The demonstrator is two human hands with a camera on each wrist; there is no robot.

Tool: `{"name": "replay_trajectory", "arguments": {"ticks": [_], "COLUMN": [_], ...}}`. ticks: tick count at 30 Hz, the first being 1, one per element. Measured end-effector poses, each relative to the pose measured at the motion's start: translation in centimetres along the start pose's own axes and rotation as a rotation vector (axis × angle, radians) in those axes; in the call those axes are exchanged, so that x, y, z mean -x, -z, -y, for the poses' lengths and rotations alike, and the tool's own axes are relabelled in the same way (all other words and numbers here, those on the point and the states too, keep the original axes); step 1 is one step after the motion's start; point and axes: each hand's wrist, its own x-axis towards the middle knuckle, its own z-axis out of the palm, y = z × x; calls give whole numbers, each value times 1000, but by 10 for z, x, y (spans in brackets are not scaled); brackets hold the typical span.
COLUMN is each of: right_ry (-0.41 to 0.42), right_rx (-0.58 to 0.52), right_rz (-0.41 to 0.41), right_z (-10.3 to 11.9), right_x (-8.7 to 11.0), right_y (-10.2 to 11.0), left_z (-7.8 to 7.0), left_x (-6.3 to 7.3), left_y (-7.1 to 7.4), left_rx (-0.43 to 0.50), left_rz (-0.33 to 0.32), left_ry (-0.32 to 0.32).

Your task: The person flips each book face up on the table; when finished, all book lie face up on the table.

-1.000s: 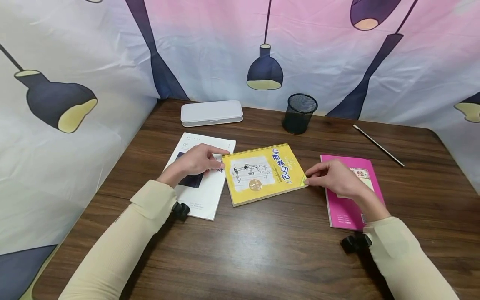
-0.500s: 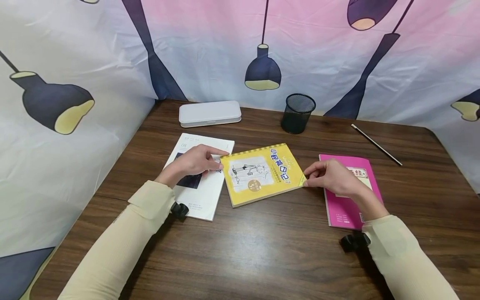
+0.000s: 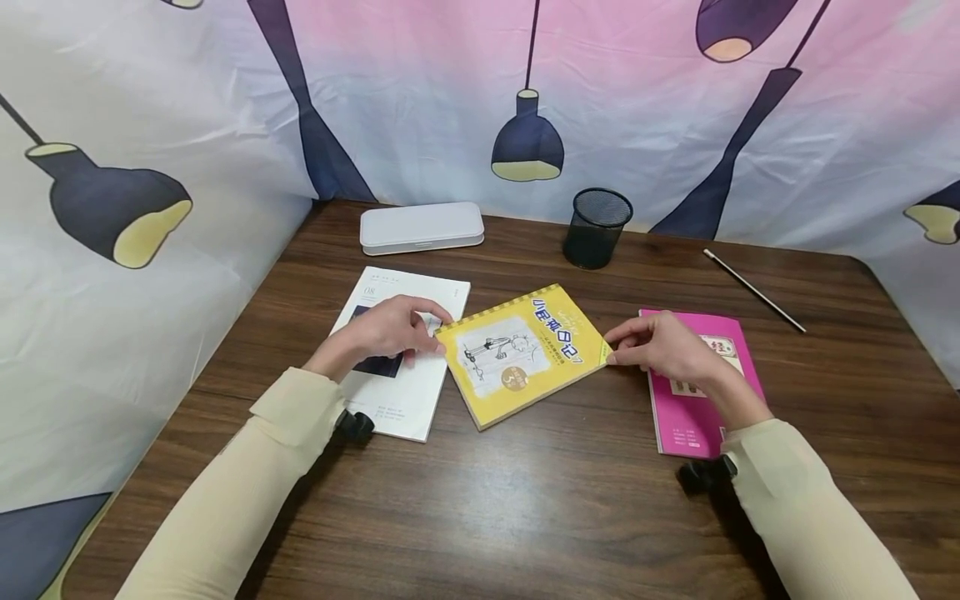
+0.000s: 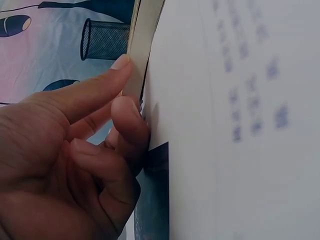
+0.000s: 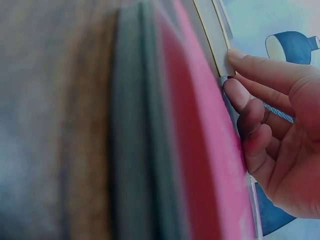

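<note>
Left hand point(image 3: 392, 323) holds the yellow book point(image 3: 517, 354); right hand point(image 3: 670, 347) pinches its corner.

From my feed I see a dark brown, wood-grained tabletop point(image 3: 495, 517) with rounded corners. Near its far edge sit a white oblong case point(image 3: 422, 227), an upright black mesh cylindrical cup point(image 3: 597, 232) and a thin silvery rod point(image 3: 755, 292). Closer lie a white paperback point(image 3: 405, 408) and a magenta paperback point(image 3: 686, 421); whether the yellow paperback point(image 3: 517, 354) between them rests flat, I can't tell.
</note>
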Motion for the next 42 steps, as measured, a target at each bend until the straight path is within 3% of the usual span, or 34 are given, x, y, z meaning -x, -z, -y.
{"name": "replay_trajectory", "arguments": {"ticks": [12, 34, 42], "right_ry": [-21, -157, -162], "right_rx": [-66, -98, -99], "right_rz": [12, 7, 21], "right_z": [-5, 1, 6], "right_x": [-9, -21, -26], "right_y": [8, 6, 8], "left_z": [1, -8, -9], "left_x": [11, 26, 29], "left_y": [-6, -27, -30], "left_rx": [-43, -39, -27], "left_rz": [59, 241, 253], "left_ry": [-96, -117, -116]}}
